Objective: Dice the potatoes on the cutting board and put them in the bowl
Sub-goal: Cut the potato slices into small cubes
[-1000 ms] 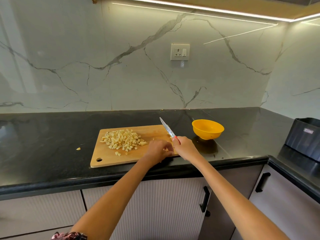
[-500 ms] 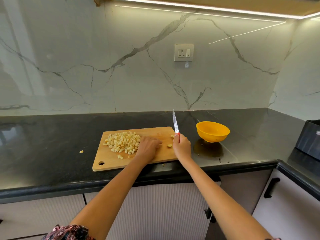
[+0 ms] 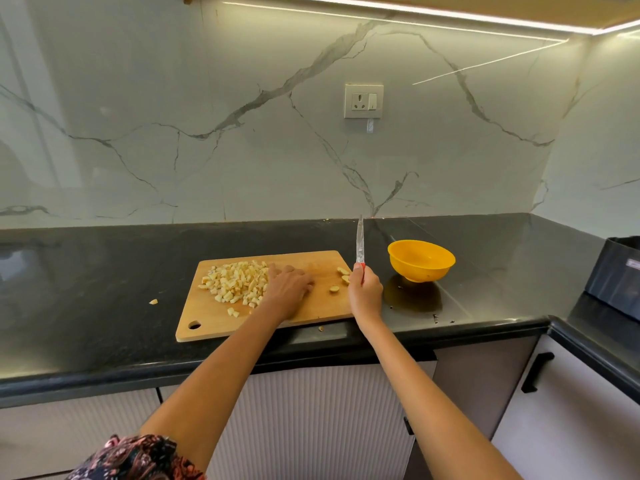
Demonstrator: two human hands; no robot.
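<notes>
A wooden cutting board lies on the black counter. A heap of diced potato covers its left half. My left hand rests palm down on the board with its fingers against the right edge of the heap. A few larger potato pieces lie near the board's right edge. My right hand grips the red handle of a knife, blade pointing up and away, at the board's right edge. A yellow bowl stands on the counter to the right of the knife; nothing shows in it.
A stray potato bit lies on the black counter left of the board, another at the front edge. A dark container stands at the far right. A wall socket is on the marble backsplash.
My left hand slid left across the board to the diced heap. The knife in my right hand swung from tilted left to nearly upright. The view shifted left.
</notes>
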